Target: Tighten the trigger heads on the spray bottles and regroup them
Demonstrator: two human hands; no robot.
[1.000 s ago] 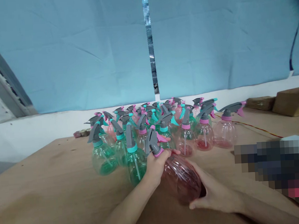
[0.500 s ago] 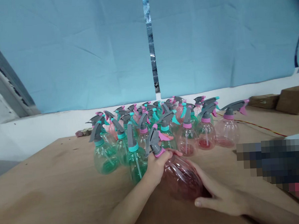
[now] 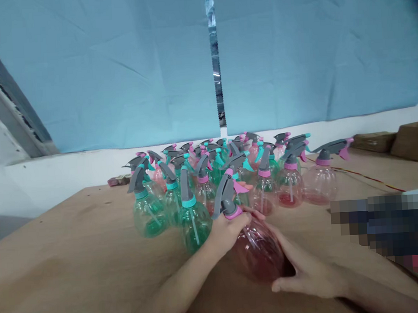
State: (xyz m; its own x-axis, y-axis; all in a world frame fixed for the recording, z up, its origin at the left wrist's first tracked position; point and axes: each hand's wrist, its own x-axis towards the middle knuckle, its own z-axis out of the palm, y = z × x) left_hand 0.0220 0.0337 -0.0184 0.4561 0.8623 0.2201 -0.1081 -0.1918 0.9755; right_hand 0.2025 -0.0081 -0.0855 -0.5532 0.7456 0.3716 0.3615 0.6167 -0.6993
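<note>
A clear pink spray bottle with a grey head and pink trigger is tilted, its head toward the upper left. My left hand is wrapped round its neck just below the pink collar. Against the lower right side of the bottle rests my right hand, thumb and fingers spread around its base. Beside my left hand stands a green spray bottle with a turquoise collar. Several more pink and green bottles, such as a pink one, stand upright in a group just behind.
The wooden table extends to both sides. Brown boxes sit at the back right, near a thin red and yellow wire. A blurred dark patch covers the right edge. Blue sheeting hangs behind.
The view has shifted slightly, and both hands with the held bottle appear a little farther right. The bottle's head is slightly more upright. The grip is the same.
</note>
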